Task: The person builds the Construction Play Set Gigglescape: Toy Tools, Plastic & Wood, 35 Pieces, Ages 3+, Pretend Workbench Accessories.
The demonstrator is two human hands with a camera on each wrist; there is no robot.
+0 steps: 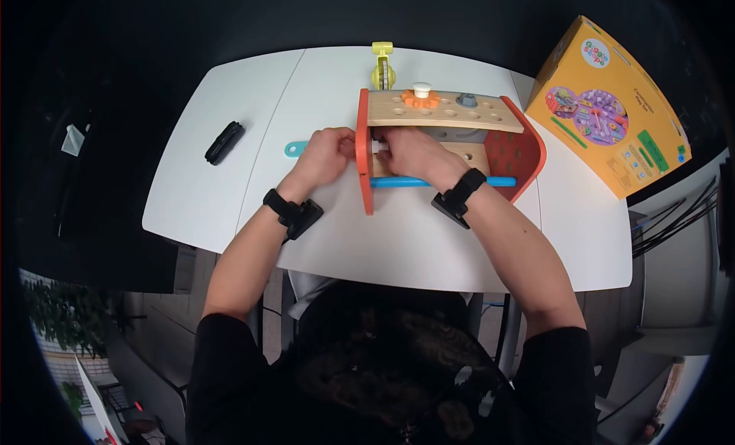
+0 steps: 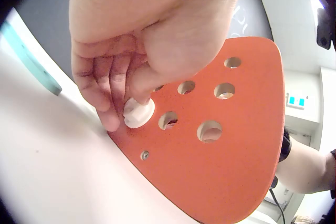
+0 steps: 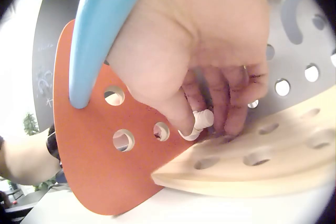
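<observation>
A toy workbench has a red-orange side panel with round holes, a wooden top board and a blue rod. Outside the panel, the left hand pinches a white round bolt head between thumb and fingers. Inside, the right hand has its thumb and curled fingers around a white threaded piece that stands out from the same panel. Part of that piece is hidden by the fingers.
An orange gear under a white knob and a grey nut sit on the top board. Behind stands a yellow-green toy. A teal strip, a black object and a yellow box lie around.
</observation>
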